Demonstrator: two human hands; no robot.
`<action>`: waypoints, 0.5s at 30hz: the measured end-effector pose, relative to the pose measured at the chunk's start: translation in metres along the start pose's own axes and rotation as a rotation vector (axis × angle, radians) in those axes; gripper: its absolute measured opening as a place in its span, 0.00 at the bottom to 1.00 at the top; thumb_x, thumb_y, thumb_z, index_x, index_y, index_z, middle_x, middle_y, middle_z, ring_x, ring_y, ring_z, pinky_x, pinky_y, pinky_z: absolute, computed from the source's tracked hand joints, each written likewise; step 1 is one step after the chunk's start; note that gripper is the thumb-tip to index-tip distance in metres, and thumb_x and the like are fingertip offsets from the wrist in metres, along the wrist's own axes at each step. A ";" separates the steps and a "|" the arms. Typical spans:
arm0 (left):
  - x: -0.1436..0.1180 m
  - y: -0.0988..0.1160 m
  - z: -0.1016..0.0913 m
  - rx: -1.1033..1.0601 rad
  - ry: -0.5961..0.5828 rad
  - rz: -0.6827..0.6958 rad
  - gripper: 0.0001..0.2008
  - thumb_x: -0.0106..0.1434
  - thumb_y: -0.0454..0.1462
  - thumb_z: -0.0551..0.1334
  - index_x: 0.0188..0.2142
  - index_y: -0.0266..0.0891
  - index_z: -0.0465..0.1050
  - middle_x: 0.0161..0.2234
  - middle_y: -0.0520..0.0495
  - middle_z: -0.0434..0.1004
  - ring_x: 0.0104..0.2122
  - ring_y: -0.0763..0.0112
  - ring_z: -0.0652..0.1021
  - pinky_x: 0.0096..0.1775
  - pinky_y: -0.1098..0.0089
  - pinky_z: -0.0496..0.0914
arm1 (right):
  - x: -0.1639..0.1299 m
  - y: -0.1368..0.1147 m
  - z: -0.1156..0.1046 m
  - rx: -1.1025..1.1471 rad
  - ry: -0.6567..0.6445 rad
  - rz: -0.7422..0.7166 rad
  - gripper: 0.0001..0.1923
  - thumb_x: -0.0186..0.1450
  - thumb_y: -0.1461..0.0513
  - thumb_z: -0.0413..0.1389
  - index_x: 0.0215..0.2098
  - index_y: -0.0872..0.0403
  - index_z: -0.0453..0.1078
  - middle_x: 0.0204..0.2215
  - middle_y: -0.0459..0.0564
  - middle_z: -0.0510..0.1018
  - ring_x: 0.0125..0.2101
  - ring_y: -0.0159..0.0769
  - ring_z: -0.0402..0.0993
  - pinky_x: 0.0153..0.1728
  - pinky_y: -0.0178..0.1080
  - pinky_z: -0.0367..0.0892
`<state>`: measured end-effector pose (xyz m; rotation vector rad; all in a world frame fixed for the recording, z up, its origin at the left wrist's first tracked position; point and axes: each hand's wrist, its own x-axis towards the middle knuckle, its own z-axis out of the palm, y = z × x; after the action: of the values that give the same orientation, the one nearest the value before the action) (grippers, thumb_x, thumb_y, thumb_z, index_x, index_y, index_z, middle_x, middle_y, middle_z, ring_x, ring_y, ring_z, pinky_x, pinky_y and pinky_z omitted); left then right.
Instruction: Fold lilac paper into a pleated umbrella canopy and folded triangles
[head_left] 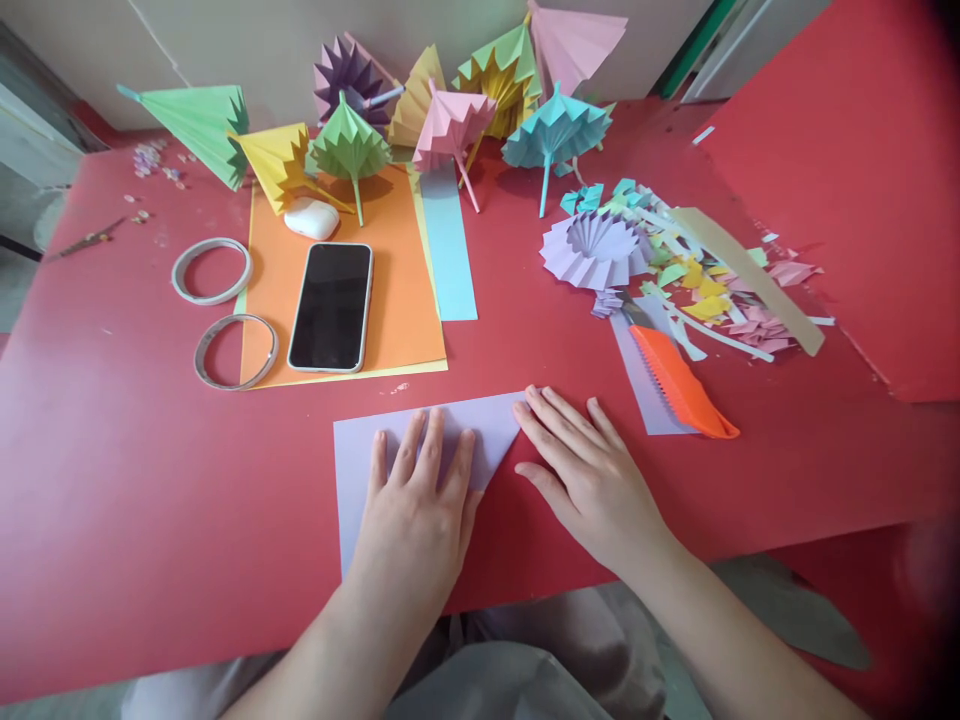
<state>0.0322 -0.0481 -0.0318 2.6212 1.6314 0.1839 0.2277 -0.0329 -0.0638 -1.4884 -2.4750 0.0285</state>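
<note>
A sheet of lilac paper (354,470) lies on the red table near its front edge, its right side slanting as a diagonal edge. My left hand (420,500) rests flat on the paper with fingers spread, covering much of it. At the paper's upper right corner, my right hand (592,470) lies with its fingertips on or against the tip, fingers stretched out and thumb apart. The part of the sheet under my left hand and wrist is hidden.
Folded paper umbrellas (349,145) stand along the back. A phone (331,307) and a white earbud case (311,217) lie on orange paper (405,300), beside two tape rolls (180,275). Rightward are an orange cutter (679,385), a pleated lilac disc (562,255) and paper scraps (709,308).
</note>
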 end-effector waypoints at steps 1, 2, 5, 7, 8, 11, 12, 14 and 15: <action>0.000 0.000 0.000 0.000 -0.001 -0.001 0.20 0.68 0.36 0.45 0.55 0.36 0.65 0.56 0.36 0.66 0.56 0.53 0.66 0.51 0.48 0.65 | 0.000 0.000 0.000 0.001 0.001 0.002 0.27 0.68 0.57 0.43 0.64 0.55 0.48 0.58 0.58 0.63 0.58 0.46 0.59 0.56 0.56 0.53; 0.000 0.000 0.000 -0.001 -0.002 -0.002 0.19 0.68 0.36 0.45 0.55 0.37 0.65 0.56 0.36 0.65 0.56 0.54 0.66 0.51 0.48 0.65 | 0.000 0.000 0.000 0.001 0.002 0.006 0.27 0.68 0.57 0.43 0.64 0.54 0.48 0.58 0.57 0.63 0.58 0.46 0.59 0.56 0.56 0.53; 0.000 0.000 0.000 -0.007 -0.013 -0.011 0.19 0.68 0.37 0.46 0.55 0.37 0.65 0.56 0.37 0.65 0.56 0.54 0.65 0.51 0.48 0.64 | 0.000 0.000 0.001 0.000 0.001 0.011 0.27 0.68 0.56 0.43 0.64 0.54 0.47 0.58 0.58 0.63 0.58 0.46 0.59 0.56 0.56 0.53; 0.001 0.000 0.000 -0.011 -0.015 -0.013 0.19 0.68 0.37 0.45 0.54 0.38 0.65 0.56 0.37 0.65 0.56 0.54 0.66 0.51 0.48 0.64 | 0.000 0.000 0.001 -0.004 0.001 0.005 0.27 0.68 0.56 0.44 0.64 0.54 0.48 0.58 0.58 0.64 0.58 0.47 0.59 0.56 0.56 0.53; 0.001 0.000 -0.001 -0.011 -0.014 -0.013 0.19 0.68 0.37 0.45 0.54 0.38 0.66 0.56 0.37 0.65 0.56 0.54 0.66 0.51 0.48 0.65 | 0.000 0.000 0.000 -0.006 0.004 0.001 0.27 0.68 0.56 0.44 0.63 0.55 0.50 0.58 0.59 0.64 0.58 0.47 0.59 0.56 0.56 0.53; 0.002 0.000 -0.002 -0.007 -0.008 -0.007 0.20 0.68 0.38 0.45 0.53 0.38 0.66 0.56 0.36 0.66 0.55 0.53 0.67 0.50 0.48 0.66 | 0.001 -0.001 0.000 -0.006 0.031 -0.025 0.24 0.67 0.57 0.46 0.60 0.56 0.56 0.56 0.60 0.66 0.58 0.49 0.58 0.56 0.56 0.54; 0.002 -0.001 -0.002 -0.003 -0.005 -0.006 0.20 0.68 0.38 0.45 0.53 0.38 0.66 0.56 0.36 0.66 0.55 0.53 0.67 0.49 0.48 0.66 | 0.001 -0.002 -0.001 0.002 0.045 -0.041 0.23 0.67 0.57 0.47 0.58 0.56 0.58 0.56 0.60 0.67 0.58 0.49 0.59 0.56 0.55 0.55; 0.001 -0.001 -0.002 0.005 0.001 -0.004 0.19 0.68 0.38 0.44 0.53 0.38 0.66 0.55 0.36 0.66 0.55 0.53 0.67 0.49 0.48 0.66 | 0.003 -0.005 -0.002 0.031 0.068 -0.086 0.21 0.66 0.58 0.48 0.56 0.56 0.62 0.53 0.60 0.70 0.56 0.47 0.61 0.55 0.54 0.58; 0.001 -0.001 -0.002 0.008 0.004 -0.004 0.19 0.68 0.38 0.45 0.53 0.38 0.66 0.56 0.36 0.66 0.55 0.53 0.67 0.49 0.48 0.66 | 0.004 -0.007 -0.003 0.047 0.077 -0.111 0.20 0.66 0.58 0.48 0.54 0.56 0.64 0.52 0.60 0.71 0.55 0.47 0.62 0.54 0.53 0.59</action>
<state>0.0318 -0.0469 -0.0302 2.6248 1.6423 0.1825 0.2208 -0.0333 -0.0589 -1.3066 -2.4732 0.0091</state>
